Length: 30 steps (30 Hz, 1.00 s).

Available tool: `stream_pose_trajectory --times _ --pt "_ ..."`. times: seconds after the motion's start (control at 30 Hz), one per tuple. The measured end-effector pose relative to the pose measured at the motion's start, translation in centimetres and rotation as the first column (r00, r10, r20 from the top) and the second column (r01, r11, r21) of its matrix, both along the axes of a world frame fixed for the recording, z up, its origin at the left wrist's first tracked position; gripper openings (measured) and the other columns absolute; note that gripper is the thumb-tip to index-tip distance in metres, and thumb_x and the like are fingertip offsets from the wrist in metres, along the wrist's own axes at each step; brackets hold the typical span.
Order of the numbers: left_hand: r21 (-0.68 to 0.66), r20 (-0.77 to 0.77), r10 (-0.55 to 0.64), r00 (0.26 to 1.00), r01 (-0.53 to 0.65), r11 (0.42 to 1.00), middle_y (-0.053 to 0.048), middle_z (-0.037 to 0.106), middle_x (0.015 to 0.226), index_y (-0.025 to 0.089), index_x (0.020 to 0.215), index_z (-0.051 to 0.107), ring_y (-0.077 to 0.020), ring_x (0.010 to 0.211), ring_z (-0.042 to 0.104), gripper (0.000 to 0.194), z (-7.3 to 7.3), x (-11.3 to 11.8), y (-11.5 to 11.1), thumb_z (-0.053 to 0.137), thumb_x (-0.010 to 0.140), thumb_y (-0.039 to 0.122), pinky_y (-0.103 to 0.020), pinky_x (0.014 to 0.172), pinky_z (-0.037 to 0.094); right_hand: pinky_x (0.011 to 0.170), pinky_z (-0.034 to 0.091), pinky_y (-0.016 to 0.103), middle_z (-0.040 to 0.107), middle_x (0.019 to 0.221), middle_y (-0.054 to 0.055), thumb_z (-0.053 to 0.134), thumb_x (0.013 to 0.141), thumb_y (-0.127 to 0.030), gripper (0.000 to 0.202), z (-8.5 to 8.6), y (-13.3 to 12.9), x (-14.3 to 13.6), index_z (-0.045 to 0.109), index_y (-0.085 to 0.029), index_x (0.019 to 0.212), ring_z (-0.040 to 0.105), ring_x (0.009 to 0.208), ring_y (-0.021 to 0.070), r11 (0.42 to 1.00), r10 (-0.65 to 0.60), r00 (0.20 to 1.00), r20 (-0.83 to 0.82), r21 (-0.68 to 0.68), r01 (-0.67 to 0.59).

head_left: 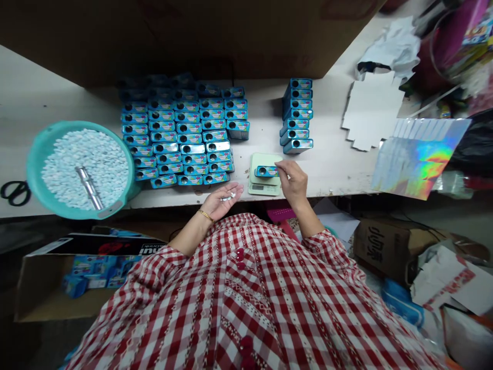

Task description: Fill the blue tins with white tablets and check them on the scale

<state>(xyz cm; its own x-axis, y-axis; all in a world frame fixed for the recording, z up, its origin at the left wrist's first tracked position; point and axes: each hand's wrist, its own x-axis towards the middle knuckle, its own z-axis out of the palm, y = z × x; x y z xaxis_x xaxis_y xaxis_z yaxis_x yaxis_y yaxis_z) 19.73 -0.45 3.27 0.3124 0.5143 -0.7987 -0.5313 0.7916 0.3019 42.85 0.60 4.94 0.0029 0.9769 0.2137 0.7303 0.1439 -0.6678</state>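
My left hand (223,201) rests palm up at the table's front edge, with a few small white candies (228,196) lying on the palm and fingers. A small blue candy box (265,171) stands on a pale green kitchen scale (265,189), its dark round opening to the left. At that box's right end, my right hand (294,181) pinches its edge between thumb and fingers. Left of the scale, several rows of like blue boxes (188,139) stand packed together. One shorter column of boxes (298,125) stands beyond the scale to the right.
At the left, a turquoise basin (35,169) holds many white candies and a shiny metal scoop (89,187). Black scissors (15,193) lie beside it. A large cardboard box (192,36) borders the back. Cut white card (367,110) and a holographic sheet (419,154) lie at the right.
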Motion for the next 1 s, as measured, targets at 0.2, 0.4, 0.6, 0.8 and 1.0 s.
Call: stream_pose_trajectory --times 0.2,0.4,0.6,0.8,1.0 --pt "0.01 0.089 -0.119 0.989 0.119 0.993 -0.011 0.068 0.106 0.012 0.119 0.057 -0.0206 0.104 0.062 0.057 -0.3 -0.5 -2.3 0.048 0.066 -0.006 -0.035 0.097 0.046 0.084 0.051 0.034 0.063 0.102 0.009 0.05 0.088 -0.023 0.024 -0.2 -4.4 -6.6 0.063 -0.019 0.108 0.057 0.096 0.0197 0.859 0.5 0.863 0.078 -0.177 -0.481" --pt "-0.002 0.123 -0.161 0.979 0.162 0.987 -0.008 0.067 0.109 0.016 0.125 0.054 -0.0201 0.103 0.062 0.066 -0.3 -1.7 -3.7 0.047 0.063 -0.007 -0.036 0.096 0.046 0.083 0.049 0.03 0.061 0.1 0.01 0.047 0.088 -0.015 0.02 -2.6 -5.6 -10.5 0.063 -0.014 0.102 0.054 0.098 0.0179 0.701 0.675 0.733 0.08 -0.38 -0.604" --pt "0.006 0.132 -0.182 0.974 0.183 0.983 -0.009 0.069 0.102 0.013 0.121 0.057 -0.0206 0.102 0.062 0.063 0.2 -2.6 -3.9 0.047 0.063 -0.008 -0.036 0.098 0.044 0.087 0.047 0.031 0.06 0.1 0.011 0.046 0.089 -0.015 0.02 -3.3 -5.1 -10.4 0.061 -0.012 0.102 0.055 0.097 0.0178 0.647 0.721 0.692 -0.024 -0.335 -0.685" --pt "-0.021 0.137 -0.191 0.972 0.195 0.981 -0.01 0.07 0.099 0.009 0.113 0.062 -0.0217 0.103 0.062 0.052 -0.2 -2.6 -3.9 0.049 0.065 -0.006 -0.037 0.099 0.043 0.081 0.049 0.031 0.062 0.096 0.009 0.046 0.086 -0.016 0.017 -4.4 -6.1 -10.0 0.062 -0.016 0.094 0.056 0.09 0.0168 0.736 0.625 0.776 -0.085 -0.265 -0.623" --pt "-0.015 0.158 -0.245 0.957 0.25 0.968 -0.013 0.07 0.099 0.008 0.103 0.066 -0.0202 0.097 0.065 0.039 -0.8 -2.7 -3.8 0.05 0.069 -0.004 -0.034 0.097 0.044 0.077 0.05 0.029 0.064 0.087 0.006 0.049 0.087 -0.019 0.015 -3.1 -6.3 -7.6 0.063 -0.018 0.086 0.058 0.084 0.015 0.844 0.503 0.845 -0.183 -0.108 -0.526"
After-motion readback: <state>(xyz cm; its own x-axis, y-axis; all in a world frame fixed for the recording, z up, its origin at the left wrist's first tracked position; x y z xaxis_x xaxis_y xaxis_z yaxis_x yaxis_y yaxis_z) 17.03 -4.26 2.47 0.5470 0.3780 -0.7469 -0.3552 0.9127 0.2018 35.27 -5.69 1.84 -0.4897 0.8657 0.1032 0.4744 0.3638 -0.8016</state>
